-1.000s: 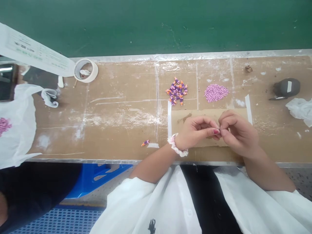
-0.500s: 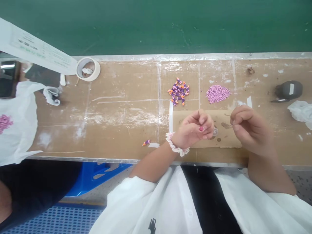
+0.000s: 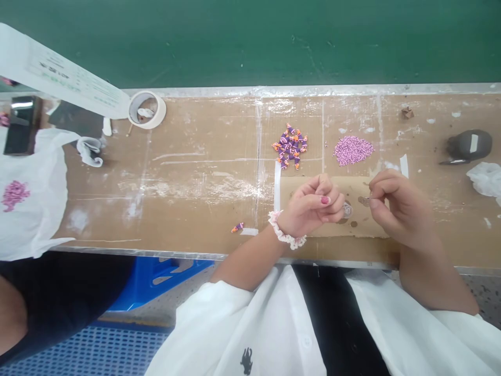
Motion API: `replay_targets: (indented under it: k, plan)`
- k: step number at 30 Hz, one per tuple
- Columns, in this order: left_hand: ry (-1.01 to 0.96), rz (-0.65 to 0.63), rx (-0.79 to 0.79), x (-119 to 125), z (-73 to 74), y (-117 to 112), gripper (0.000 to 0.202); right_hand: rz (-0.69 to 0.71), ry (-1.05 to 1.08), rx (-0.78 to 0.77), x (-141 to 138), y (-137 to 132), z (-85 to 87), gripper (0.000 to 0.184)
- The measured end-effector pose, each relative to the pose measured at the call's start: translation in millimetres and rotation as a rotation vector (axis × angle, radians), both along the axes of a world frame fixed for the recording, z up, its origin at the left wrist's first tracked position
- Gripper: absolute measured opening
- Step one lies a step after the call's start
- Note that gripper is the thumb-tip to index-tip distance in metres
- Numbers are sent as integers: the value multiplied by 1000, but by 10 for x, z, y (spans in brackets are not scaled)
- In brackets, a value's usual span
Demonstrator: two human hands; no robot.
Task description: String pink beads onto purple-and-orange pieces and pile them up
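Note:
Over a brown paper sheet (image 3: pixel 291 183), my left hand (image 3: pixel 315 201) is closed, fingers curled in and thumb laid across them. Whatever it grips is hidden. Close by its fingertips lies a small clear round piece (image 3: pixel 347 210). To the right, my right hand (image 3: pixel 399 206) pinches thumb and forefinger together; anything between them is too small to make out. Beyond the hands sit a pile of purple and orange figure-like pieces (image 3: pixel 290 146) and a heap of small pink-purple beads (image 3: pixel 353 151). One single purple and orange piece (image 3: pixel 237 227) lies left of my left forearm.
At the left are a roll of masking tape (image 3: pixel 159 112), a long white box (image 3: pixel 78 81), and a white cloth or bag (image 3: pixel 43 209) bearing pink bits. A dark rounded object (image 3: pixel 472 145) and crumpled clear plastic (image 3: pixel 485 177) lie right. Another person's leg (image 3: pixel 70 297) is at lower left.
The whole view has shifted a little, with things sitting slightly further right. My left thumb has lifted slightly on the curled fingers; the right hand keeps its pinch.

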State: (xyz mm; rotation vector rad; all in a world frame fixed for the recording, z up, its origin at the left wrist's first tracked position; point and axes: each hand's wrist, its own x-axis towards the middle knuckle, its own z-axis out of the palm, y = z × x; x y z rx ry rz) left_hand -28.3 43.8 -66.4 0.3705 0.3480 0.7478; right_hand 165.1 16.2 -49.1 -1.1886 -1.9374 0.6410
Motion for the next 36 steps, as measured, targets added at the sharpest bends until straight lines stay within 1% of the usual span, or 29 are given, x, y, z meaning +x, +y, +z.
replay_targets:
  k: [4,9,16,19,22,25,27,32,36]
  plan:
    - [16,27,-9,5,3,-10,57,-3,-19,-2,-5,5,9,18]
    - [-28,26,3,-2,2,-13,56,1,-43,8,-21,17,22,19]
    - [1,14,35,-7,-9,-25,62,-2,-67,11,-31,8,27,21]
    - [38,56,46,2,-6,-27,60,-2,-90,36,-18,18,30,21]
    - [89,150,23,4,-7,-5,57,53,-224,95,2,27,38,19]
    - [87,217,19,-6,-7,31,53,144,-483,167,10,16,53,14]
    - [72,231,32,-16,-4,50,52,188,-606,168,4,1,64,15]
    - [65,259,3,-23,0,65,54,248,-680,136,-15,-24,72,20]
    - [123,257,-24,-16,2,60,61,257,-653,66,-17,-33,62,22]
